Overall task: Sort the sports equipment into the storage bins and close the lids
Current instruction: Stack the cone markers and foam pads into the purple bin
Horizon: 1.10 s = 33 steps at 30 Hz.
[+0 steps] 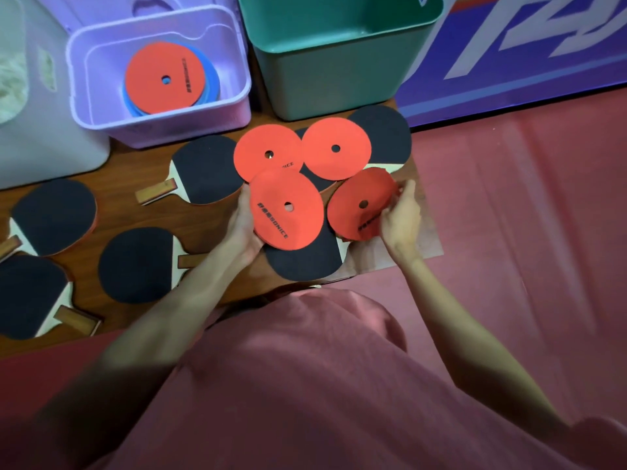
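In front of the purple bin (159,125), one red disc (286,215) is gripped by the left hand (242,225) and another red disc (361,205) is pinched by the right hand (400,220), above paddles (207,169) on the brown table (129,212).

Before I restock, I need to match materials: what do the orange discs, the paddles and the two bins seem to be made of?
Orange discs: thin, matte, probably soft rubber or foam; the one in the right hand looks slightly bent.
Paddles: dull black rubber face over pale wood, with a brown wooden handle.
Purple bin and green bin: smooth moulded plastic, faint sheen.
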Motion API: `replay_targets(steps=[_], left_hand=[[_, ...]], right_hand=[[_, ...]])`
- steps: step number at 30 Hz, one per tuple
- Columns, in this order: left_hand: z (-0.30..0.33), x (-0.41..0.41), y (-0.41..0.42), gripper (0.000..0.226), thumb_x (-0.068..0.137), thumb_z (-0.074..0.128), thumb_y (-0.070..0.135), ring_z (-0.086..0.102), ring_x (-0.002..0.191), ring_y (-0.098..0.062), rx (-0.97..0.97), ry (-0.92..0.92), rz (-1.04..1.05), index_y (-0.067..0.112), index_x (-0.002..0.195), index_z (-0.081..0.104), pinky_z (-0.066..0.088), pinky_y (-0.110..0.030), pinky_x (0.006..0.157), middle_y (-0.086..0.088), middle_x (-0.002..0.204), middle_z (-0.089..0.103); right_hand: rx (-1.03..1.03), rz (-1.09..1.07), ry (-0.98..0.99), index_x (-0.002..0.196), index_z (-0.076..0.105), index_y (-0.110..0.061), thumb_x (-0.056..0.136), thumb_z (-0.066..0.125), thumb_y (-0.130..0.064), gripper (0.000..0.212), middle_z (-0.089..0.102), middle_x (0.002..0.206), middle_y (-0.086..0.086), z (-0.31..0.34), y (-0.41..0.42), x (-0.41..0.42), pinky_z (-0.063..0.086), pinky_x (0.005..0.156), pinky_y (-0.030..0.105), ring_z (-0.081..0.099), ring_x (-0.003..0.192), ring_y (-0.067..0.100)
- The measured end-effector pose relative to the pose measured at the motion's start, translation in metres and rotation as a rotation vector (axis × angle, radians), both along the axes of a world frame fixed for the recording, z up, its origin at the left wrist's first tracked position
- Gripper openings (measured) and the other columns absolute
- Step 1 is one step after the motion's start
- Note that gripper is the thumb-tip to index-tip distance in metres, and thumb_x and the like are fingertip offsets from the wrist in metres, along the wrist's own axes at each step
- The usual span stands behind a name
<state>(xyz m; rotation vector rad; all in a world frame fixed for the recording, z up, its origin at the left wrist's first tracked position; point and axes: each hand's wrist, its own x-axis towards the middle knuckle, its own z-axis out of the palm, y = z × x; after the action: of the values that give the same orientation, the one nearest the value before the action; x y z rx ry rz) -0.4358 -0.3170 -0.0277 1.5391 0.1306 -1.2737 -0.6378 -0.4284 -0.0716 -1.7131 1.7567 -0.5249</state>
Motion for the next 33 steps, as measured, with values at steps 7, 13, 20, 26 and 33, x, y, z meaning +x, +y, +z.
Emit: replay_targets(steps=[7, 13, 20, 26, 33], left_hand=[[-0.005, 0.014, -0.004, 0.053, 0.102, 0.025, 0.049, 0.06, 0.115, -0.025, -0.002, 0.014, 0.106, 0.017, 0.134, 0.051, 0.049, -0.044, 0.096, -0.009, 0.128, 0.061], [-0.01, 0.013, -0.014, 0.05, 0.103, 0.023, 0.046, 0.051, 0.125, -0.025, -0.066, 0.064, 0.191, 0.017, 0.135, 0.048, 0.04, -0.044, 0.107, -0.008, 0.137, 0.055], [-0.012, 0.025, -0.003, 0.057, 0.102, 0.017, 0.05, 0.05, 0.127, -0.026, -0.122, 0.196, 0.212, 0.017, 0.14, 0.046, 0.036, -0.044, 0.11, -0.01, 0.138, 0.053], [-0.013, 0.038, 0.003, 0.061, 0.1, 0.021, 0.054, 0.056, 0.119, -0.028, -0.084, 0.228, 0.251, 0.013, 0.133, 0.052, 0.046, -0.042, 0.099, -0.011, 0.131, 0.059], [-0.013, 0.067, 0.006, 0.061, 0.099, 0.024, 0.054, 0.047, 0.13, -0.027, 0.011, 0.203, 0.204, 0.013, 0.14, 0.042, 0.037, -0.045, 0.11, -0.011, 0.143, 0.048]], right_hand=[[-0.141, 0.031, -0.525, 0.105, 0.05, -0.003, 0.09, 0.04, -0.001, 0.019, 0.054, 0.094, -0.002, 0.019, -0.006, 0.029, 0.039, 0.076, 0.021, 0.049, 0.078, 0.001], [0.058, 0.123, -0.747, 0.103, 0.048, -0.013, 0.09, 0.043, 0.0, 0.018, 0.058, 0.091, 0.004, 0.025, 0.003, 0.071, 0.041, 0.073, 0.021, 0.053, 0.077, 0.003], [0.142, 0.203, -0.608, 0.104, 0.053, -0.008, 0.091, 0.046, 0.004, 0.019, 0.059, 0.098, 0.007, 0.001, 0.013, 0.102, 0.043, 0.083, 0.026, 0.055, 0.089, 0.016], [0.098, 0.373, -0.345, 0.111, 0.063, -0.002, 0.088, 0.057, -0.006, 0.023, 0.064, 0.097, 0.005, -0.013, 0.017, 0.114, 0.045, 0.079, 0.026, 0.055, 0.086, 0.015], [0.131, 0.466, -0.174, 0.121, 0.063, -0.008, 0.095, 0.052, -0.018, 0.029, 0.062, 0.103, 0.014, -0.019, 0.002, 0.135, 0.036, 0.087, 0.022, 0.051, 0.101, 0.018]])
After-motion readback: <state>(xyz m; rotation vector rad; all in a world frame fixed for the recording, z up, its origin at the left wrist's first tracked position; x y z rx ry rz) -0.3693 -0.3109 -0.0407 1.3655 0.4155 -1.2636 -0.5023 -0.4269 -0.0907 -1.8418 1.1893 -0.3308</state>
